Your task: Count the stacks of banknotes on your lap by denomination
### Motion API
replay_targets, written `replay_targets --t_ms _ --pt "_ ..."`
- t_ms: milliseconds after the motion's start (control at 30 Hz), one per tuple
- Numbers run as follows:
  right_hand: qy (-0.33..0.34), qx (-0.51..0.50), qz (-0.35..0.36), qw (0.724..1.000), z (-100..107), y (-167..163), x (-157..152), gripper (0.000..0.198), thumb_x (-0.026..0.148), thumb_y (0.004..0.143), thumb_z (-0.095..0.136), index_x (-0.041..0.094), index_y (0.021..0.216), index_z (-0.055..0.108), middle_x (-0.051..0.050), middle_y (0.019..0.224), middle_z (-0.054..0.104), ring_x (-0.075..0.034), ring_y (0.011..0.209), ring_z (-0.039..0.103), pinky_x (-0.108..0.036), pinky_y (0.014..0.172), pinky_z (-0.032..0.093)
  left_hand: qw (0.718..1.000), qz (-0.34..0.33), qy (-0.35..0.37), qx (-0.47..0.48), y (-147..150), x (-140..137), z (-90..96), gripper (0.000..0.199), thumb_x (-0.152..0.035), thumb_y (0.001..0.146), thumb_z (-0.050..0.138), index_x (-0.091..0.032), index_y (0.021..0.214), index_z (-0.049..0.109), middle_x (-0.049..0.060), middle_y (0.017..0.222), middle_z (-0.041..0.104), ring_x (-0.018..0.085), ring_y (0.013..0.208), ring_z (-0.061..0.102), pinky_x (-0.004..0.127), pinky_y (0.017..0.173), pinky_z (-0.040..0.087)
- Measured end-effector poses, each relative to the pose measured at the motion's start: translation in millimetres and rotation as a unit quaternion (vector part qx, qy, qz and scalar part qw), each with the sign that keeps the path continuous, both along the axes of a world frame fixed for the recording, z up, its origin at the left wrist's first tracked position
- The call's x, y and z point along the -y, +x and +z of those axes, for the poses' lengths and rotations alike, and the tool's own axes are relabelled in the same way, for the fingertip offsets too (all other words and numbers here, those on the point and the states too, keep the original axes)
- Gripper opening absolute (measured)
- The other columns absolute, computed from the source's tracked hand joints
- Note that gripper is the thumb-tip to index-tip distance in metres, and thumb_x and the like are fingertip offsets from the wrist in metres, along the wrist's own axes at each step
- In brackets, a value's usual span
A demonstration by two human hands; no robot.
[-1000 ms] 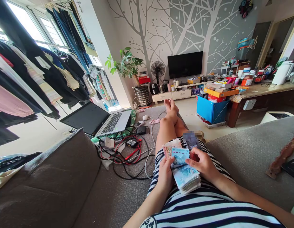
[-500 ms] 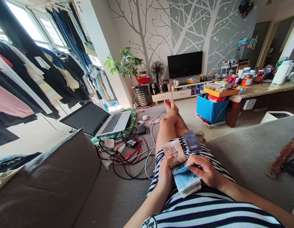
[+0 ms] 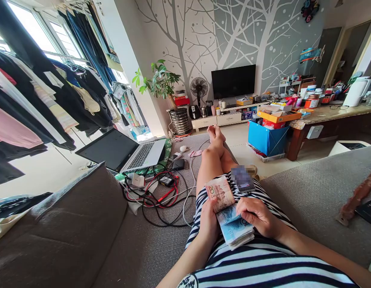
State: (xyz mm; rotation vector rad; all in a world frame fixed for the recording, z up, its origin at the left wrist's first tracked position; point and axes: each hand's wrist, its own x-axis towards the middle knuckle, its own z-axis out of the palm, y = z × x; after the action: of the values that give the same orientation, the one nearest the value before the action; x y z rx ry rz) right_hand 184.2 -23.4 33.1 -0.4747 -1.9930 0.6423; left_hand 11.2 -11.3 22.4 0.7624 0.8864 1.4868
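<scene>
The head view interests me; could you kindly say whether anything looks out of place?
The cables on the sofa beside the laptop stand out: black, red and white loops cross in a tangle. The notes show no obvious tears.

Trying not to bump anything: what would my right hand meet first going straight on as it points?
Your right hand would probably meet the blue banknotes first, right at its fingertips; your left hand lies beyond, though exact depth is unclear.
</scene>
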Motion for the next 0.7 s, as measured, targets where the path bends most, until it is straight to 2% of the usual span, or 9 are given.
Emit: replay_targets --t_ms 300,567,700 --pt "-0.007 0.007 0.002 1.000 -0.7 0.8 0.6 0.031 0.037 0.101 0.042 0.019 0.086 0.062 -0.005 0.080 0.063 -0.018 0.077 0.060 -0.031 0.072 0.045 1.000 -0.010 0.013 0.006 -0.7 0.6 0.3 0.015 -0.035 0.072 0.068 -0.021 0.077 0.069 0.003 0.100 0.075 0.038 0.108 0.064 0.047 0.083 0.053" --pt "-0.007 0.012 0.006 1.000 -1.2 0.6 -1.0 0.030 0.035 0.101 0.042 0.018 0.084 0.061 -0.005 0.079 0.062 -0.017 0.075 0.058 -0.031 0.071 0.044 0.999 -0.007 0.040 -0.036 -2.5 -4.2 -5.7 0.020 -0.041 0.075 0.065 -0.023 0.082 0.070 0.000 0.099 0.075 0.036 0.114 0.062 0.049 0.091 0.051" --pt "-0.009 0.013 0.006 1.000 -0.4 0.6 -1.3 0.029 0.034 0.101 0.043 0.019 0.085 0.061 -0.005 0.079 0.062 -0.018 0.076 0.059 -0.031 0.072 0.044 0.999 -0.010 0.029 -0.029 -3.1 -5.5 -7.7 0.019 -0.039 0.076 0.064 -0.023 0.082 0.070 0.001 0.097 0.076 0.035 0.113 0.062 0.048 0.090 0.051"
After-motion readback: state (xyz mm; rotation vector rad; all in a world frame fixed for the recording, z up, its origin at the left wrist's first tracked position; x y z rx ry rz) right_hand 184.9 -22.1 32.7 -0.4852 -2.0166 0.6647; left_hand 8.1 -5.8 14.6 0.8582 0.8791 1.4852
